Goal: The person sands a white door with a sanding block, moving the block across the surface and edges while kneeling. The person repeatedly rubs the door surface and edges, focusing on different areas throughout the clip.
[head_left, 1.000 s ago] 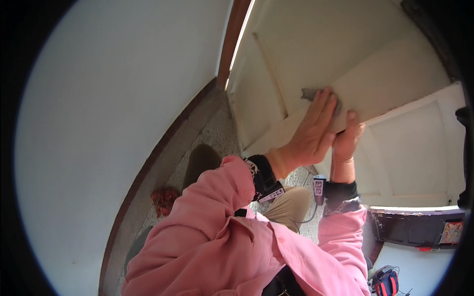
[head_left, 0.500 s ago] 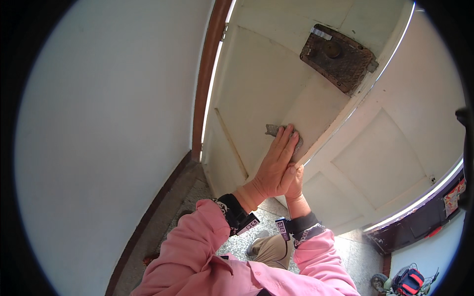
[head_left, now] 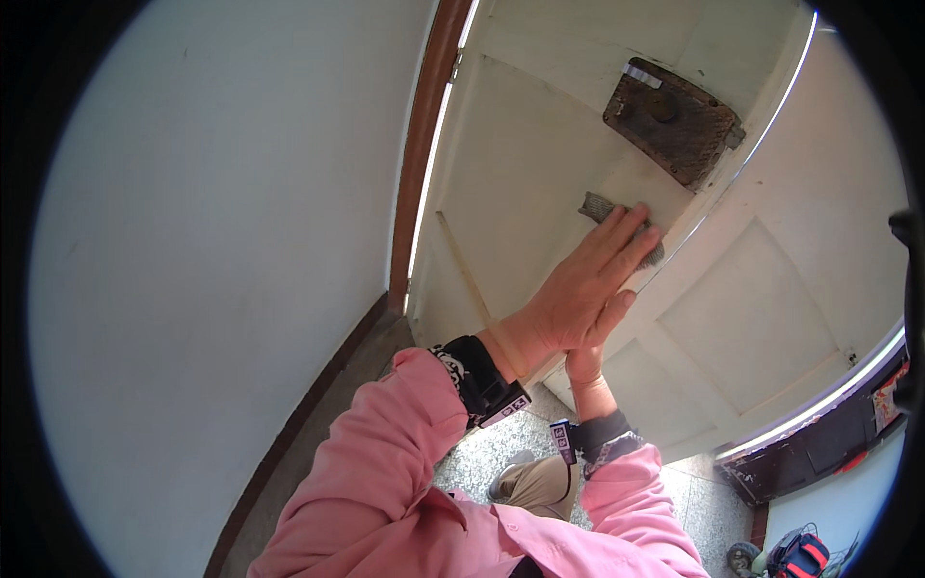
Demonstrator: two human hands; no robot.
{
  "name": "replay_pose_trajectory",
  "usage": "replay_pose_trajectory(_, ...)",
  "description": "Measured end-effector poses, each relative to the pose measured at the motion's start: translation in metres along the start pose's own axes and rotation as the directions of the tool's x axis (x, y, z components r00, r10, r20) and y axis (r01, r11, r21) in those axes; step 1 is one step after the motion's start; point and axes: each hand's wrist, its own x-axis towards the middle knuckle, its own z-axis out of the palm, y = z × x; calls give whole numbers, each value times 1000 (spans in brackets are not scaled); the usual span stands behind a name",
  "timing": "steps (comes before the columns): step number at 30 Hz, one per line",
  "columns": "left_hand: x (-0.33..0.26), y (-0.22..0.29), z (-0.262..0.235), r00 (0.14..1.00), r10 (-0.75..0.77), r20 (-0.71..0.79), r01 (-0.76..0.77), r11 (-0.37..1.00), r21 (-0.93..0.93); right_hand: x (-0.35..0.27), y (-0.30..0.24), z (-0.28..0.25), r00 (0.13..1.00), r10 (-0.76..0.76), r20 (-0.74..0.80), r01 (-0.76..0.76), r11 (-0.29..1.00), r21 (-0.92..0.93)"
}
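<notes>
My left hand [head_left: 593,275] lies with straight fingers on a grey textured cloth [head_left: 599,206], pressing it against the cream panelled door [head_left: 525,144]. Parts of the cloth stick out on both sides of the fingers. Just below, my right hand [head_left: 586,366] is at the door's free edge and appears to grip it; the left hand and the edge hide most of its fingers. Farther up the door, a dark, worn lock plate [head_left: 665,120] with a round knob sits near that edge, above the cloth.
A pale wall [head_left: 212,241] with a dark baseboard [head_left: 318,405] runs along the left, beside the brown door frame [head_left: 416,164]. Another cream panelled door [head_left: 761,299] stands to the right. A red and black bag [head_left: 802,556] rests at the lower right, above the speckled floor [head_left: 482,462].
My left hand has slid the cloth up and right across the door, nearer the lock plate. The right hand stays low by the edge, now more apart from the left fingers.
</notes>
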Motion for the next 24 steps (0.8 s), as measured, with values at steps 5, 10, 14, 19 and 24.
replay_pose_trajectory(5,-60,-2,12,974,-224,-43,224,974,-20,3,28,-23,982,-174,-73,159,971,-181)
replay_pose_trajectory(10,-143,-3,24,861,-498,-102,488,866,-108,6,37,-45,964,260,-53,-265,944,-196)
replay_pose_trajectory(14,-169,-30,21,679,-712,-178,699,701,-142,18,45,-46,995,-12,-95,-22,935,-354)
replay_pose_trajectory(19,-176,-32,4,625,-771,-122,749,637,-186,21,65,-47,942,94,-323,-192,938,-288)
replay_pose_trajectory(24,-166,-19,-13,624,-780,-51,752,617,-232,18,68,-60,859,117,-498,-248,947,-205)
